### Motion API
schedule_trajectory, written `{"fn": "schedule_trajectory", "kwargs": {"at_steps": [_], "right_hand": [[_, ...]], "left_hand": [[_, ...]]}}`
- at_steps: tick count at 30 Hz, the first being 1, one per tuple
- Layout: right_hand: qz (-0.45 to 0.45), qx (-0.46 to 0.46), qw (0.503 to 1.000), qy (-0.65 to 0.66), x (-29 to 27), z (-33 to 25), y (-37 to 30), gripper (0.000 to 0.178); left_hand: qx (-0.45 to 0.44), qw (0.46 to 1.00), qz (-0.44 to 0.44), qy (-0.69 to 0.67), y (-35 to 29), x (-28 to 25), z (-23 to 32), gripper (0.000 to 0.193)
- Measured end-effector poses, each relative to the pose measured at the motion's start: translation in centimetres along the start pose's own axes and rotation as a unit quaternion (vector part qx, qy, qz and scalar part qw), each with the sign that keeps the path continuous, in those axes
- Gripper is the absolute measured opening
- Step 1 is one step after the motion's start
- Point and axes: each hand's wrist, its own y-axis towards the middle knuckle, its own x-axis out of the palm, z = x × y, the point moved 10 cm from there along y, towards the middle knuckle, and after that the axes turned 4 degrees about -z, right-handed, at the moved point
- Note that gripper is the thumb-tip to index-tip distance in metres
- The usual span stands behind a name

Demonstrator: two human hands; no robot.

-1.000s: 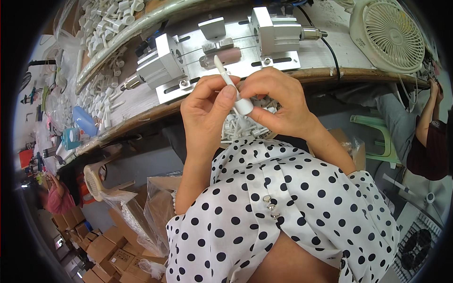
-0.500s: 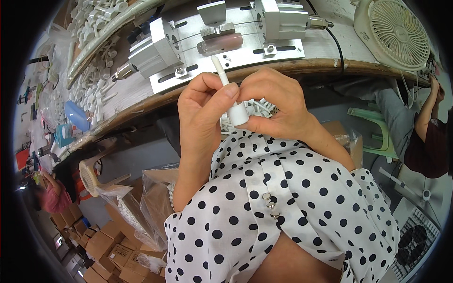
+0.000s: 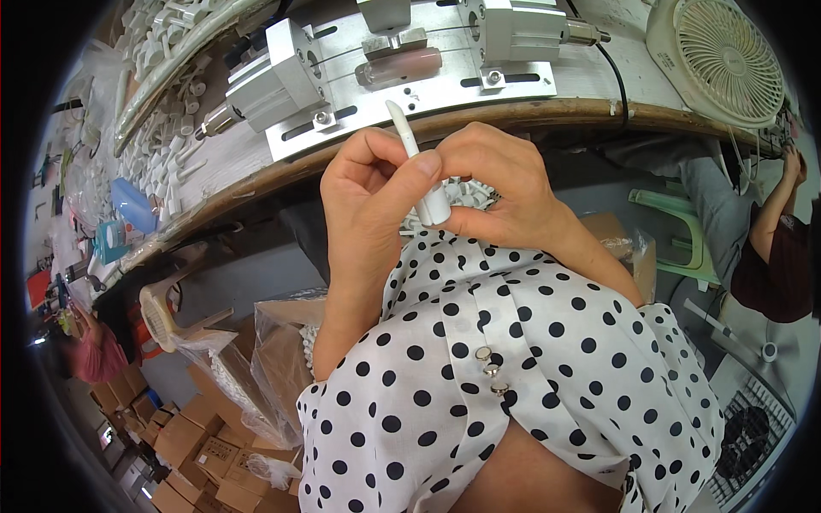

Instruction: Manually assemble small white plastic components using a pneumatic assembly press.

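Observation:
Both my hands are raised in front of my chest, closed around a white lip gloss applicator (image 3: 437, 205). Its thin wand, with a soft pale tip, points up and away from me, and its wider cap is at the lower end. My left hand (image 3: 369, 188) pinches the wand side between thumb and curled fingers. Against the cap's right side, my right hand (image 3: 503, 181) presses its thumb and fingers. Beyond them, a clear pinkish tube (image 3: 398, 68) lies in a silver metal clamping fixture (image 3: 299, 147) on the bench.
Many white applicators (image 3: 162, 162) lie heaped on the bench at left; more (image 3: 470, 193) are below my hands. A round fan (image 3: 723, 60) stands at the bench's right end. A green stool (image 3: 676, 231) and a seated person (image 3: 774, 231) are at right; cardboard boxes (image 3: 184, 440) are at lower left.
The applicator has tilted in my fingers, so the cap's round end shows less. My hands stay almost in place, and the whole view has shifted slightly.

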Motion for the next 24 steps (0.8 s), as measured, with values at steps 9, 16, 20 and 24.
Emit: {"fn": "schedule_trajectory", "kwargs": {"at_steps": [9, 16, 20, 24], "right_hand": [[-0.015, -0.02, 1.0, 0.0, -0.1, -0.5, -0.4, 0.026], [-0.073, -0.04, 0.988, 0.128, 0.1, -1.4, -1.0, 0.022], [-0.07, -0.041, 0.982, 0.17, -0.1, -1.4, -1.3, 0.024], [-0.067, -0.023, 0.982, 0.176, -0.2, -0.7, -1.9, 0.028]], "left_hand": [[0.034, 0.998, 0.025, 0.051, -0.5, -0.4, 0.9, 0.007], [-0.104, 0.985, -0.092, -0.103, -1.0, 0.8, -1.9, 0.018], [-0.108, 0.98, -0.122, -0.118, -1.1, 1.3, -2.0, 0.019], [-0.097, 0.981, -0.132, -0.101, -1.4, 1.3, -2.0, 0.019]]}}
